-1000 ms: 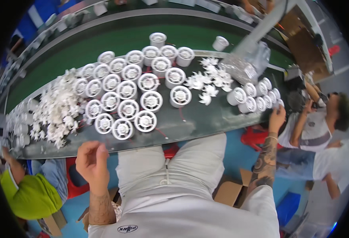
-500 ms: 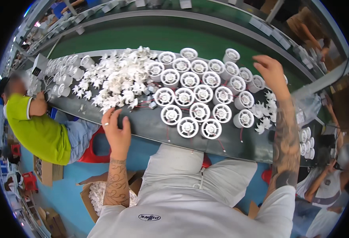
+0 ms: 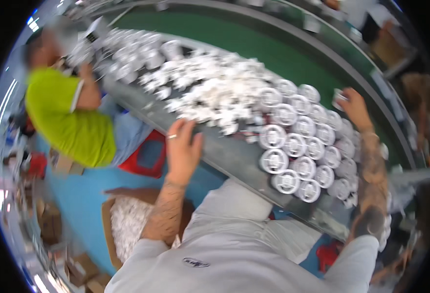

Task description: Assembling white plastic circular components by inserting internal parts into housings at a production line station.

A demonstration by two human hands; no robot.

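Green belt (image 3: 273,49) beyond white cups (image 3: 303,126)

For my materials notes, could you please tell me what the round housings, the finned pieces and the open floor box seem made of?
Round housings: probably smooth plastic, from their even white colour and matching rims.
Finned pieces: likely white plastic, given their thin fins; blur hides the finish.
Open floor box: apparently cardboard, matte brown with flaps.

The round housings (image 3: 293,145) and bladed pieces (image 3: 220,83) look like smooth white plastic. The tabletop (image 3: 232,160) has a dull sheen; the box (image 3: 144,195) is matt cardboard, the red stool (image 3: 144,168) plastic.
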